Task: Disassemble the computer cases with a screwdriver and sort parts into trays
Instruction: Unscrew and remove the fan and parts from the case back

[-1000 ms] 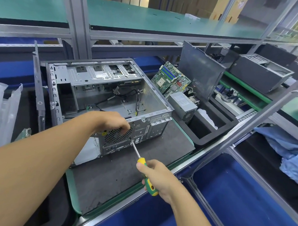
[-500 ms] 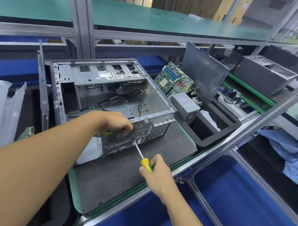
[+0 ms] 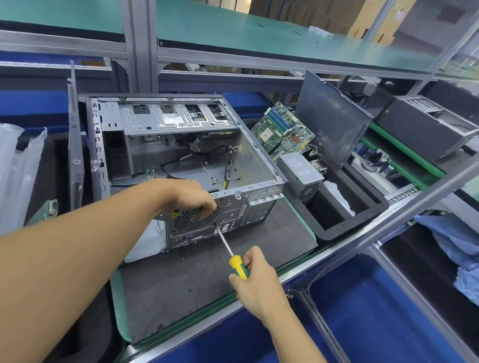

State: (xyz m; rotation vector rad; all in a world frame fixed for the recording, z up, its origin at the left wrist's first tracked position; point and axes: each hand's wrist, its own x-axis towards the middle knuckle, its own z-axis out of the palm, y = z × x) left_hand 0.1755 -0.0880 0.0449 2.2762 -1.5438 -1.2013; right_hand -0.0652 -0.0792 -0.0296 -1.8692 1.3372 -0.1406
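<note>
The right hand (image 3: 256,283) has its grip clamped on the screwdriver (image 3: 229,252), whose shaft runs up-left — away from the body — to the rear panel of the computer case (image 3: 258,218) on the worktop (image 3: 200,289), tip apparently at a screw just below the left hand (image 3: 193,198) curled over that panel.

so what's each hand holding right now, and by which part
The right hand grips the screwdriver by its yellow-green handle. The left hand holds the rear top edge of the computer case, above the fan grille.
</note>
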